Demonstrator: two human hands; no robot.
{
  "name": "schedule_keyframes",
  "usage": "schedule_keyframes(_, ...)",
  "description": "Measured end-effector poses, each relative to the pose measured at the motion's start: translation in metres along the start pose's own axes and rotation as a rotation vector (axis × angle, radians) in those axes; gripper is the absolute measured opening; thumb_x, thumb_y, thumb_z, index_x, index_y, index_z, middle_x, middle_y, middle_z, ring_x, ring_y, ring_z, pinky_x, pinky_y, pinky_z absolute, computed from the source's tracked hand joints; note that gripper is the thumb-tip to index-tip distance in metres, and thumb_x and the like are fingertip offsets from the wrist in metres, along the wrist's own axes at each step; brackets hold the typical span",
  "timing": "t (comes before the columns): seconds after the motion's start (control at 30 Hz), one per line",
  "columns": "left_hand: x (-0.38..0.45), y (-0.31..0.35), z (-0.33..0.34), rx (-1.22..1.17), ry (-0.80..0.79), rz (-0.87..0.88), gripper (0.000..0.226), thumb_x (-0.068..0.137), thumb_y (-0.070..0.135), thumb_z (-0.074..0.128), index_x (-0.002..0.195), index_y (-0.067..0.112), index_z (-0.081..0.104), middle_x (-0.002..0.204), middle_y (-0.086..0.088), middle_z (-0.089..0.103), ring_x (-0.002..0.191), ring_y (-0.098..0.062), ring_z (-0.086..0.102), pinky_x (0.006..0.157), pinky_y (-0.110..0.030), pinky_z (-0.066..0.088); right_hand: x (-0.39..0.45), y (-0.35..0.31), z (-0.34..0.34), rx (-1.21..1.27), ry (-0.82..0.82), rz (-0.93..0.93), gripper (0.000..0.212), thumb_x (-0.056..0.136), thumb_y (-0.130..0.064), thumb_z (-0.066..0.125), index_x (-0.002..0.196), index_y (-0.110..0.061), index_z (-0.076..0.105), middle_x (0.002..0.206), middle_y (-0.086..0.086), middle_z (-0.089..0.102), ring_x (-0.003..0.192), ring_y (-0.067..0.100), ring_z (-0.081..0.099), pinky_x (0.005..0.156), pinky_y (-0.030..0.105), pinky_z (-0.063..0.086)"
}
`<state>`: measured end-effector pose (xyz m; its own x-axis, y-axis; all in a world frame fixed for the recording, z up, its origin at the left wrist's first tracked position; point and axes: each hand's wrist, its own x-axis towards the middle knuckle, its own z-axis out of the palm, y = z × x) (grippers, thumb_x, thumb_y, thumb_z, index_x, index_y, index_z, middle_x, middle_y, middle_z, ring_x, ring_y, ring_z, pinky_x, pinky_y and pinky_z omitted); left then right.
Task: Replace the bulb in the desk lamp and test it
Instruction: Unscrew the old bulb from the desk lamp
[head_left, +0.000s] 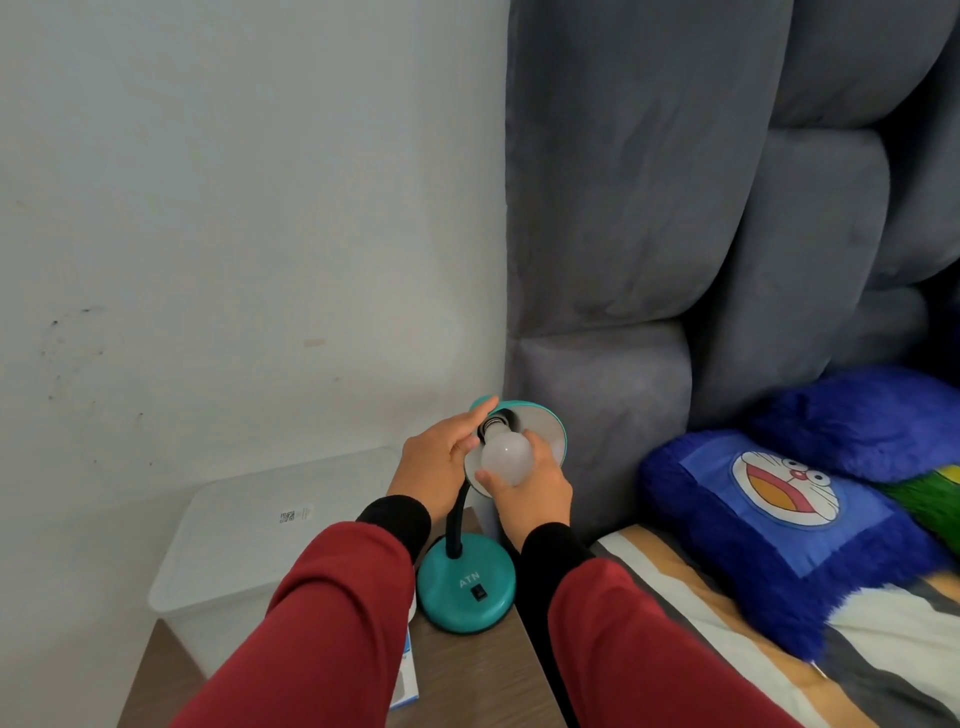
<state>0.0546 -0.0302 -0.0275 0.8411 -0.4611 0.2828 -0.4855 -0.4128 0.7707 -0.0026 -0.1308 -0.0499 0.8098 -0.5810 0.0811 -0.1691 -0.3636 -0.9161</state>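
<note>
A teal desk lamp stands on a brown bedside table (467, 675); its round base (467, 590) has a black switch on top and a black flexible neck. The shade (543, 423) is tilted up toward me. My left hand (441, 457) grips the shade's left rim. A white frosted bulb (506, 457) sits with its base at the socket inside the shade, and my right hand (524, 493) is wrapped around its globe from below. The bulb is unlit.
A white plastic bin with lid (249, 540) stands left of the lamp against the wall. A blue-and-white box (408, 680) lies on the table under my left sleeve. At right are a grey padded headboard (649, 260) and blue cartoon pillows (779, 519) on the bed.
</note>
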Motion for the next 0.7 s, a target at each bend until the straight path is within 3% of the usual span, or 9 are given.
schedule_keyframes(0.13,-0.0004,-0.0002,0.0008,-0.024,-0.002,-0.014,0.048,0.101,0.008,0.038,0.135,0.041,0.045,0.133,0.005,0.054,0.105,0.006,0.048,0.077,0.01,0.028,-0.0022,-0.002,-0.0004,-0.075,0.02,-0.126,0.071,0.081,0.001,0.061,0.141,-0.026,0.035,0.144,0.001,0.036,0.129,0.023,0.044,0.105,0.025,0.036)
schedule_keyframes(0.27,0.0003,-0.0008,0.0015,-0.019,0.001,-0.014,0.048,0.102,0.008,0.037,0.135,0.042,0.045,0.135,0.005,0.053,0.1,0.011,0.043,0.07,0.013,0.031,0.0002,-0.0057,0.0007,0.011,-0.005,-0.024,0.075,0.08,-0.03,0.071,0.143,-0.028,0.032,0.142,0.007,0.04,0.128,0.026,0.045,0.103,0.03,0.039)
schedule_keyframes(0.4,0.0001,-0.0002,0.0016,-0.025,-0.003,-0.004,0.048,0.102,0.008,0.037,0.135,0.041,0.045,0.135,0.003,0.054,0.106,0.006,0.043,0.086,0.003,0.031,-0.0006,-0.0031,0.0015,-0.033,0.017,-0.113,0.066,0.082,-0.012,0.068,0.14,-0.026,0.039,0.143,0.005,0.038,0.129,0.023,0.043,0.106,0.026,0.034)
schedule_keyframes(0.5,0.0003,-0.0014,0.002,-0.017,0.004,-0.001,0.048,0.102,0.009,0.037,0.135,0.043,0.044,0.134,0.004,0.054,0.105,0.007,0.043,0.077,0.009,0.03,-0.0001,-0.0013,0.0026,0.006,0.026,-0.039,0.077,0.081,-0.027,0.071,0.145,-0.024,0.028,0.146,0.008,0.034,0.132,0.026,0.04,0.106,0.031,0.036)
schedule_keyframes(0.57,0.0007,-0.0018,0.0024,-0.001,0.006,0.006,0.048,0.102,0.009,0.037,0.135,0.043,0.044,0.134,0.002,0.055,0.105,0.006,0.042,0.081,0.006,0.03,0.0023,-0.0018,0.0023,0.001,0.005,0.023,0.077,0.081,-0.036,0.07,0.144,-0.02,0.03,0.141,0.012,0.043,0.129,0.028,0.043,0.103,0.033,0.038)
schedule_keyframes(0.63,0.0009,-0.0011,0.0021,0.019,0.018,0.013,0.048,0.101,0.008,0.039,0.135,0.04,0.045,0.133,0.002,0.056,0.105,0.006,0.042,0.083,0.008,0.029,0.0032,-0.0024,0.0017,-0.076,0.012,-0.01,0.07,0.08,-0.03,0.071,0.14,-0.019,0.037,0.138,0.01,0.047,0.125,0.028,0.047,0.101,0.03,0.038)
schedule_keyframes(0.7,0.0011,0.0001,0.0019,0.032,0.027,0.02,0.048,0.101,0.006,0.039,0.135,0.038,0.046,0.133,0.002,0.057,0.104,0.006,0.043,0.076,0.017,0.025,0.0019,-0.0032,0.0016,-0.143,0.037,-0.088,0.065,0.08,-0.016,0.07,0.138,-0.02,0.04,0.138,0.004,0.044,0.124,0.026,0.048,0.101,0.027,0.037)
